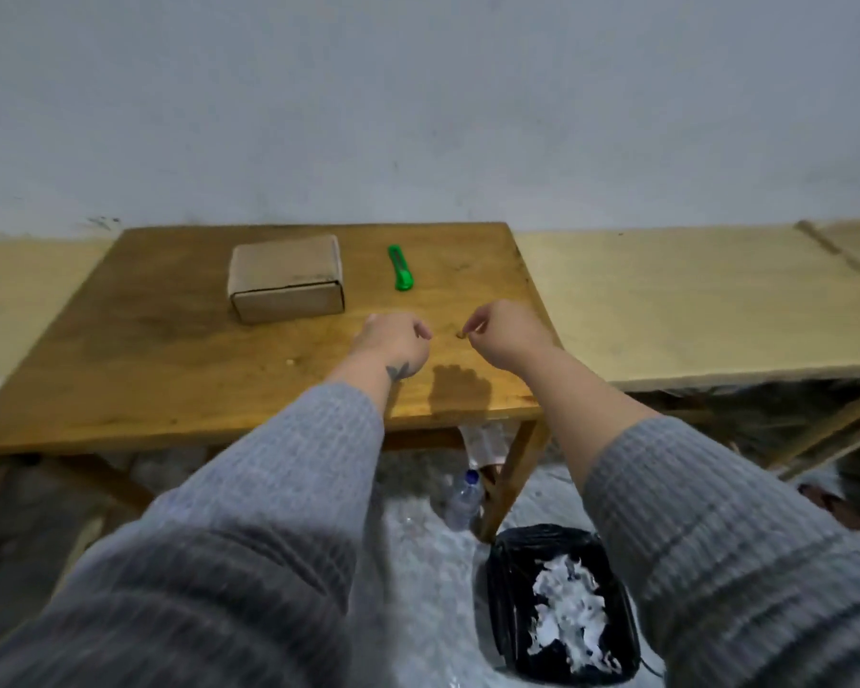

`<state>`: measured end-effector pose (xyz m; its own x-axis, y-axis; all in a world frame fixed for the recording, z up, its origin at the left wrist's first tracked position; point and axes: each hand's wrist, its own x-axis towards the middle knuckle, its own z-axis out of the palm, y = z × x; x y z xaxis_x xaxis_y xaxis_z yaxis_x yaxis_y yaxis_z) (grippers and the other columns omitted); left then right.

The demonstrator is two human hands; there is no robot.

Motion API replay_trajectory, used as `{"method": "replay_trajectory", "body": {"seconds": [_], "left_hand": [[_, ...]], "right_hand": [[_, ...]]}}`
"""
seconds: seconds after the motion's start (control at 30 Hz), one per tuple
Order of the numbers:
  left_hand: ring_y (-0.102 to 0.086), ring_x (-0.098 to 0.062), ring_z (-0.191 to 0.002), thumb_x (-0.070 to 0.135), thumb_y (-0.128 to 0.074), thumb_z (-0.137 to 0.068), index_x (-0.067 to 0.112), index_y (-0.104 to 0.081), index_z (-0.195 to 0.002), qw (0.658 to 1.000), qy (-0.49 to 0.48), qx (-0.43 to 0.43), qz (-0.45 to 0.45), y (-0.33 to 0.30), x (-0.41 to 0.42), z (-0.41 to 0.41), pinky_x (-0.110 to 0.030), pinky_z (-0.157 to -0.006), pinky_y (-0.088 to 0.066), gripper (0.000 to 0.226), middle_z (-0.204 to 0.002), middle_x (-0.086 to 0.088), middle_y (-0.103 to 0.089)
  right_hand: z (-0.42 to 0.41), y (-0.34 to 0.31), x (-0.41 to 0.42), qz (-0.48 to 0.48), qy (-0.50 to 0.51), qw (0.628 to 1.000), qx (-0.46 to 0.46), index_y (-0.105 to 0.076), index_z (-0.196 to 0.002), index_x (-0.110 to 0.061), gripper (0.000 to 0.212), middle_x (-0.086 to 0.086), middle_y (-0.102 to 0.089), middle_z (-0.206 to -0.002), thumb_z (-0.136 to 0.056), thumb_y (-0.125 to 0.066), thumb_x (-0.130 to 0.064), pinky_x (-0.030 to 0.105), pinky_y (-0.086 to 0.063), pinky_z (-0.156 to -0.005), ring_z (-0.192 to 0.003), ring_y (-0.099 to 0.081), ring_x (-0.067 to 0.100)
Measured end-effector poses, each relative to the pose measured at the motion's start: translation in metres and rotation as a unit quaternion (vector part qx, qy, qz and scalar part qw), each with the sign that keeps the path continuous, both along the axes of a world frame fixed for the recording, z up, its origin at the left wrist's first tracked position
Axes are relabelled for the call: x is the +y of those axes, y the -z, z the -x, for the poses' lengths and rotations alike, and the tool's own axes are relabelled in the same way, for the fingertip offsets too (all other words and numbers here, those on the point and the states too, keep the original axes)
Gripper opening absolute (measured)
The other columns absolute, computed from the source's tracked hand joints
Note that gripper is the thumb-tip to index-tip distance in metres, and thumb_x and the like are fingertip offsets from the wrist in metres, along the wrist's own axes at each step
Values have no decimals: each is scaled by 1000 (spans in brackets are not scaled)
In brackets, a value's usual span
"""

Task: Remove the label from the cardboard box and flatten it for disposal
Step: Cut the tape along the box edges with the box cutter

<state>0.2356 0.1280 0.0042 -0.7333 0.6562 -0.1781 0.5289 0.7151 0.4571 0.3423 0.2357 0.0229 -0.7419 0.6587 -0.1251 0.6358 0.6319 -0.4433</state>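
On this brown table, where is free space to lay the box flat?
Bare wood lies left of the closed brown cardboard box on the brown wooden table, and along the near edge. Between the box and the green utility knife it is narrow; the left hand and right hand crowd the middle.
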Motion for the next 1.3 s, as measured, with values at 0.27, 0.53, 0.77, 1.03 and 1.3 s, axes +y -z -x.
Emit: {"method": "replay_trajectory", "body": {"seconds": [0.27, 0.53, 0.77, 1.03, 1.3], "left_hand": [[-45, -26, -125, 31, -49, -94, 41, -63, -91, 999, 21, 24, -19, 0, -31, 155, -43, -104, -41, 17, -123, 0, -59], [-3, -28, -148, 57, -38, -95, 34, -35, -145, 994, 52, 77, 49, 23, -21, 230, -57, -114, -6, 55, -160, 2, -15], [23, -33, -144, 68, -12, -92, 41, 4, -151, 985, 62, 109, 122, 49, -6, 275, -67, -111, 8, 67, -161, 5, 14], [16, -18, -147, 68, -6, -92, 40, 10, -150, 978, 104, 144, 108, 71, -2, 284, -61, -115, 3, 67, -160, 9, 14], [7, -20, -148, 79, -1, -83, 38, 2, -152, 976, 106, 170, 90, 70, -4, 284, -62, -114, -2, 81, -162, 5, 4]], "right_hand": [[132, 5, -11, 6, 36, 999, 20, -70, -103, -21, 22, 9, -70, -106, -90, -52, -22, 32, -49, -77, -95, -64, 26], [200, 43, 21, 35, 103, 994, 0, -68, -109, -20, 26, 13, -67, -115, -88, -55, -17, 32, -49, -81, -102, -63, 30], [244, 82, 60, 20, 128, 992, -7, -57, -126, -14, 34, 17, -61, -121, -93, -51, -21, 36, -47, -89, -110, -58, 35], [277, 104, 74, 69, 194, 979, -2, -47, -132, -10, 46, 17, -48, -130, -89, -60, -18, 42, -46, -96, -118, -49, 35], [278, 91, 53, 204, 250, 940, 111, -40, -133, -18, 46, 12, -52, -129, -91, -50, -4, 43, -51, -93, -109, -59, 30]]}}
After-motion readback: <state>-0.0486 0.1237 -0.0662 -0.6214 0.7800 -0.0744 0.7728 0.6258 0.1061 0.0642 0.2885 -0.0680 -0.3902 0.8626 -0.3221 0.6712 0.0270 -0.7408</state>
